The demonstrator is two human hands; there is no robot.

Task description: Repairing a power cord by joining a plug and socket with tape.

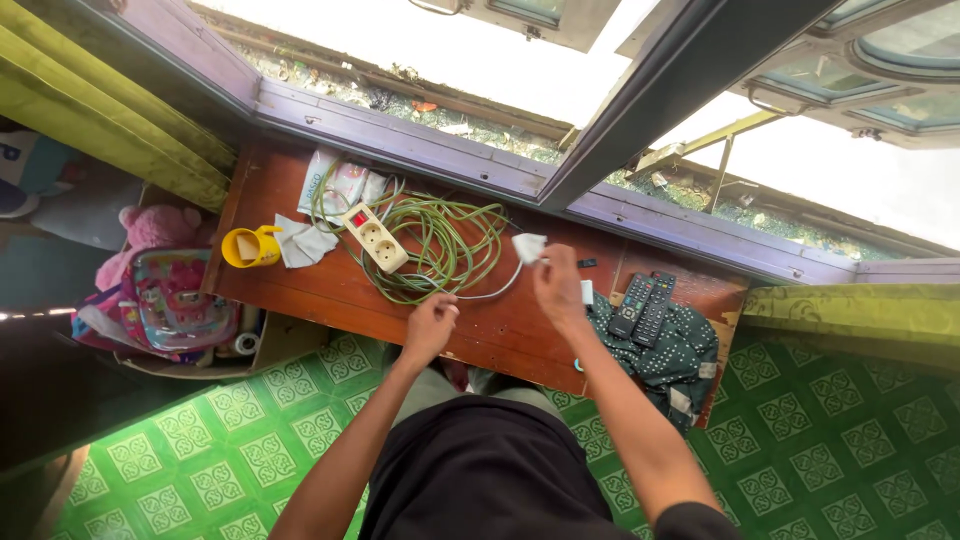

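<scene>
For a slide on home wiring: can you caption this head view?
Left hand on the coiled green cable, right hand lifting its white plug, beside a power strip.

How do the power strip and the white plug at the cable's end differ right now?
The power strip lies flat on the wooden table, untouched; the white plug is pinched in the right hand. The strip is long and cream with a red switch; the plug is small and plain white. The strip sits amid the green cable coil; the plug lies beyond it. Both join that cable.

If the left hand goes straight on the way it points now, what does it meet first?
Most likely the coiled green cable, just beyond the left hand on the wooden table; depth is hard to judge.
</scene>
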